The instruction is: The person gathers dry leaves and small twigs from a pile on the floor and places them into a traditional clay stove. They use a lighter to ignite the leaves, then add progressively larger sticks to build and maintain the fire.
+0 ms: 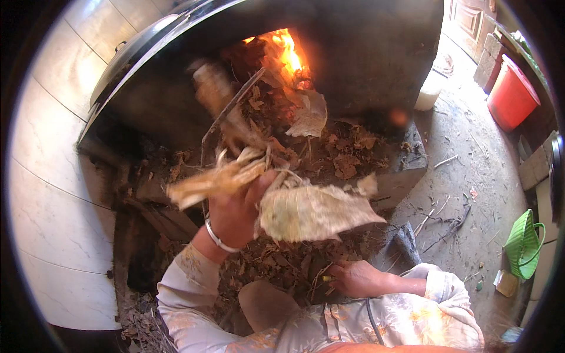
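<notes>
My left hand (234, 216), with a white bangle at the wrist, grips a bunch of dry plant matter before the stove mouth. From it a tan dried husk (216, 181) sticks out to the left. A broad pale dry leaf (313, 214) spreads to the right; both are motion-blurred. Lower down, my right hand (359, 279) is curled near my lap, beside thin twigs and a small yellow thing (327, 278); whether it holds them is unclear. Flames (289, 53) burn in the stove opening, where a large dry leaf (311, 114) and a thin stick (234, 103) reach in.
The dark stove front (362, 57) carries a large lidded pan (132, 57) at left. Brown dry leaves (348, 150) cover the ledge and ground. On the right stand a red bucket (512, 95) and a green woven basket (525, 247). Twigs (450, 225) lie on the concrete floor.
</notes>
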Available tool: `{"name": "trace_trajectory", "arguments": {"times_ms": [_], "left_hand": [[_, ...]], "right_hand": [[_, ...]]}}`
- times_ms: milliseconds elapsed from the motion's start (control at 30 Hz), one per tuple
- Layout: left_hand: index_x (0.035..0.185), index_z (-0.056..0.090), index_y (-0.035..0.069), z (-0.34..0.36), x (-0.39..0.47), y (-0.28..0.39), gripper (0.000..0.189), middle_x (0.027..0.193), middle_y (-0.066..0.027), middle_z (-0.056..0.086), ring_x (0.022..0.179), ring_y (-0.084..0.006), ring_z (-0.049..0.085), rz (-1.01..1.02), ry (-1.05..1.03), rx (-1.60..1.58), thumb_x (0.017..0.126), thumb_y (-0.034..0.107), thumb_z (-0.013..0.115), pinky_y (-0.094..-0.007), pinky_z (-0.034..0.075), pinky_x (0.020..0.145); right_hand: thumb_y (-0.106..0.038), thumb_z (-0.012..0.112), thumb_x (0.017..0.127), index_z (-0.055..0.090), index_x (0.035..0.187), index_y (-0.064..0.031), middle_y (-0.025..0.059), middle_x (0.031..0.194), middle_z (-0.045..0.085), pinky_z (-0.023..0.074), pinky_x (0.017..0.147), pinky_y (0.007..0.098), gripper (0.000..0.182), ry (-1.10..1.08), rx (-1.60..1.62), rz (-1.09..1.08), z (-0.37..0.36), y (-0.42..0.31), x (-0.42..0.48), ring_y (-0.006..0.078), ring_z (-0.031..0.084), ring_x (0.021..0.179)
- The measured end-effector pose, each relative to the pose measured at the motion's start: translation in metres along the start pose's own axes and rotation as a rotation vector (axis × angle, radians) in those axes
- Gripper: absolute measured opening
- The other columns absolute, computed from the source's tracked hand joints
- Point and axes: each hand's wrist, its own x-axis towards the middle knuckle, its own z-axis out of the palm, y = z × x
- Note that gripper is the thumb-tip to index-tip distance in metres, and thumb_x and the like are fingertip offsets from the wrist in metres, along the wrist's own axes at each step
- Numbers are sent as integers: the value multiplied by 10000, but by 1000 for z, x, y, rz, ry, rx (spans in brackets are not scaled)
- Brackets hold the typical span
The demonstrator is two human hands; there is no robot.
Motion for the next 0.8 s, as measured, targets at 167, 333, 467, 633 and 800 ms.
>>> {"name": "trace_trajectory", "arguments": {"times_ms": [167, 333, 467, 633, 800], "left_hand": [[1082, 657, 109, 7, 36, -20, 443, 950, -109, 656, 862, -327, 635, 6, -58, -188, 663, 207, 763, -404, 502, 753], [989, 688, 93, 21, 67, -47, 402, 900, -108, 670, 816, -318, 639, -102, -7, -452, 602, 161, 768, -369, 506, 731], [1145, 597, 26, 16, 96, -60, 475, 993, -158, 665, 915, -364, 634, -25, 94, -16, 672, 9, 634, -407, 515, 770], [1091, 618, 17, 42, 113, -97, 432, 998, -191, 641, 925, -401, 599, -170, 101, 253, 661, 34, 651, -452, 497, 783], [1123, 592, 10, 70, 141, -119, 383, 1094, -194, 608, 982, -364, 596, -405, 102, 443, 747, 78, 621, -455, 497, 818]], "right_hand": [[-259, 591, 864, 566, 1013, 1, 185, 920, 595, 513, 677, 443, 300, -14, -9, 31, -11, 1, -3, 365, 613, 846], [-259, 589, 869, 547, 958, -5, 183, 889, 574, 504, 654, 457, 273, 21, 0, 98, -21, 1, -9, 371, 607, 820], [-269, 590, 874, 543, 941, -7, 183, 870, 566, 500, 653, 463, 274, 18, -5, 135, -26, 1, -14, 371, 605, 811], [-271, 590, 876, 546, 948, 0, 178, 867, 569, 507, 666, 448, 283, -7, -25, 192, -31, 1, -22, 365, 607, 809], [-280, 594, 876, 550, 949, 3, 172, 863, 573, 512, 666, 444, 296, 10, -48, 201, -30, 8, -31, 360, 610, 813]]}}
